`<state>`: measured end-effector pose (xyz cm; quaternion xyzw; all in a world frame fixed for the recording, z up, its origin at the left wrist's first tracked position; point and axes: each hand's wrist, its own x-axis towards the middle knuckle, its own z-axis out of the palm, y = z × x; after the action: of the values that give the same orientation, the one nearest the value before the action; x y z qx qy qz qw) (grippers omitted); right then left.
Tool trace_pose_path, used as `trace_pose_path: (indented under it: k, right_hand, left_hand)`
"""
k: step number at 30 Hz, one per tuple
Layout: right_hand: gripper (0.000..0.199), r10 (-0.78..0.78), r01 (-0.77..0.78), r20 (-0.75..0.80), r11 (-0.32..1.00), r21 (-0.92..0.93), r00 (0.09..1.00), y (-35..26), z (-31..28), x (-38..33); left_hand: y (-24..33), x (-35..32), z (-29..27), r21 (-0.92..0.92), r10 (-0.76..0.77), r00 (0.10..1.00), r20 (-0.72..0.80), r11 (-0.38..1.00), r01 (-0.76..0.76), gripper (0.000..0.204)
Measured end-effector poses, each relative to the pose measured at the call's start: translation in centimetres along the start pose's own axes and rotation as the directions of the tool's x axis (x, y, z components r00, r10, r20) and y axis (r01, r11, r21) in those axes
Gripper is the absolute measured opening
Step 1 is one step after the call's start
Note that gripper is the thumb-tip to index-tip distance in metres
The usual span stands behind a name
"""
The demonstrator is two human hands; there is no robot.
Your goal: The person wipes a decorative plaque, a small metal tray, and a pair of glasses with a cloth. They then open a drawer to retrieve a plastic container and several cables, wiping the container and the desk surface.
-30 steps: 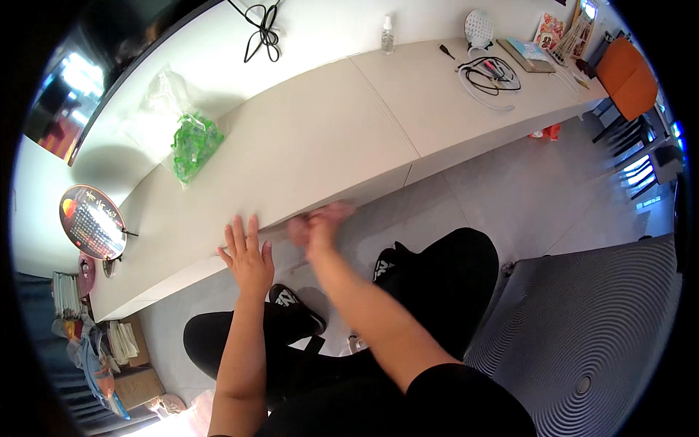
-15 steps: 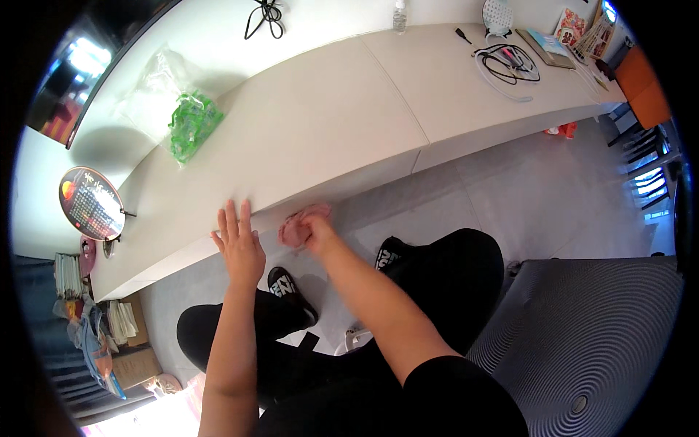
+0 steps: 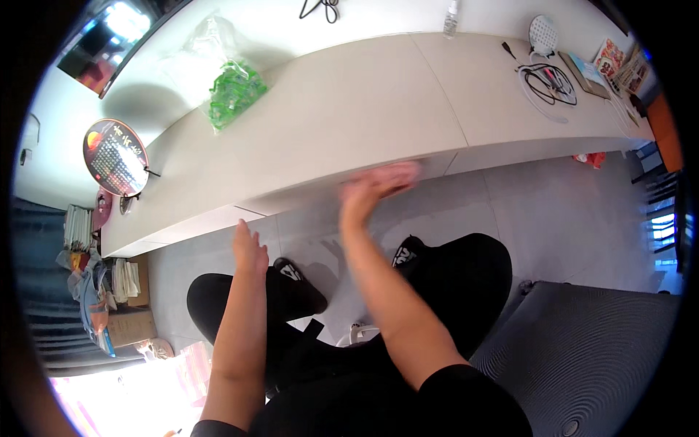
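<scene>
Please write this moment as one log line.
right hand: holds pink cloth at beige cabinet front | left hand: nothing held, near cabinet front | on cabinet: plastic bag

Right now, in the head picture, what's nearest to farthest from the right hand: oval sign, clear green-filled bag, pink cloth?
1. Pink cloth: in the right hand.
2. Clear green-filled bag: on the cabinet top, to the left.
3. Oval sign: farther left.
</scene>
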<state>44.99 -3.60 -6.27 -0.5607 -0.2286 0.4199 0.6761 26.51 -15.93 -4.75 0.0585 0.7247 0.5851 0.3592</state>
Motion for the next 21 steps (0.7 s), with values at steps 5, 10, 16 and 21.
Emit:
trace_pose_path:
  k: [5, 10, 16, 21]
  right_hand:
    - [0.069, 0.121, -0.077, 0.417, 0.990, -0.121, 0.901, 5.7, 5.6, -15.4]
    - [0.021, 0.592, -0.810, 0.557, 0.479, 0.339, 0.583, 3.2, 4.5, -6.3]
    - [0.021, 0.782, -0.736, 0.208, 0.410, 0.539, 0.588, -2.3, -0.3, 4.8]
    - [0.013, 0.428, -0.821, 0.703, 0.358, 0.445, 0.568, 10.2, -2.1, 4.9]
  left_hand:
    - [1.5, 3.4, -4.0, -0.350, -0.123, 0.903, 0.411, 0.894, 0.280, 0.084]
    - [6.1, 1.0, -1.8, -0.423, -0.163, 0.973, 0.163, 0.880, 0.218, 0.082]
    - [7.0, 2.9, -2.9, -0.547, -0.186, 0.961, 0.206, 0.792, 0.271, 0.083]
    - [8.2, 2.8, -3.3, -0.595, -0.219, 0.938, 0.268, 0.728, 0.340, 0.083]
